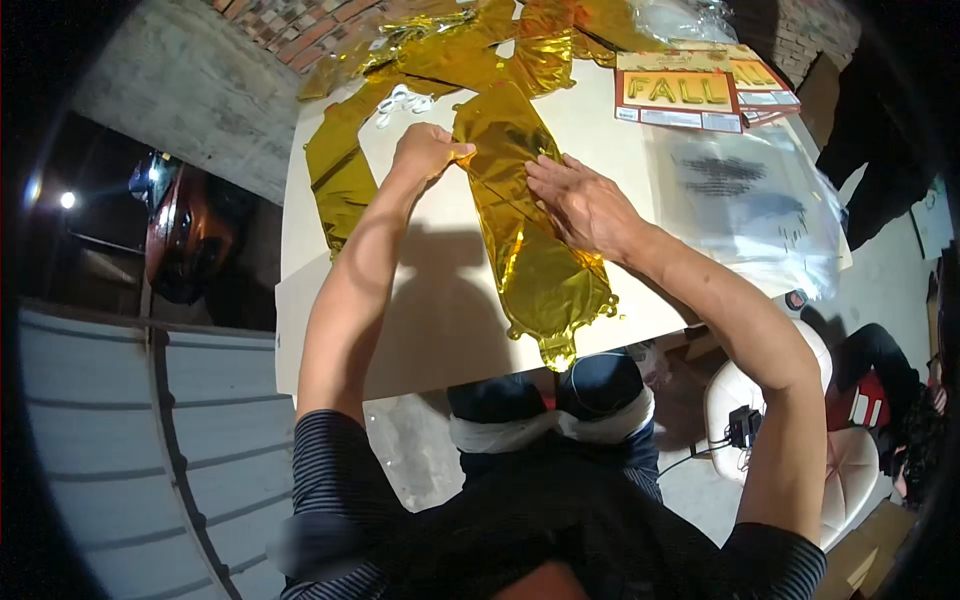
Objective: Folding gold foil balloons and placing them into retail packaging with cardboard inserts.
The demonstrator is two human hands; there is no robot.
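A flat, uninflated gold foil balloon (535, 275) lies lengthwise on the pale table (400, 345), its tabbed lower end reaching over the near edge. With thumb and fingers closed, my left hand (425, 155) pinches the balloon's left edge near its upper part. My right hand (590, 205) rests on the balloon's right side, fingers stretched out and laid on the foil. Left of my left forearm is another flat gold foil piece (340, 170), partly hidden by the arm. Small white looped pieces (402, 103) sit just beyond my left hand.
More gold foil balloons (450, 65) are heaped along the far edge. Red-and-tan printed header cards (675, 95) lie at the far right, with clear plastic bags (745, 195) nearer. A white padded stool (725, 400) bearing a small black device (743, 427) stands right of the table.
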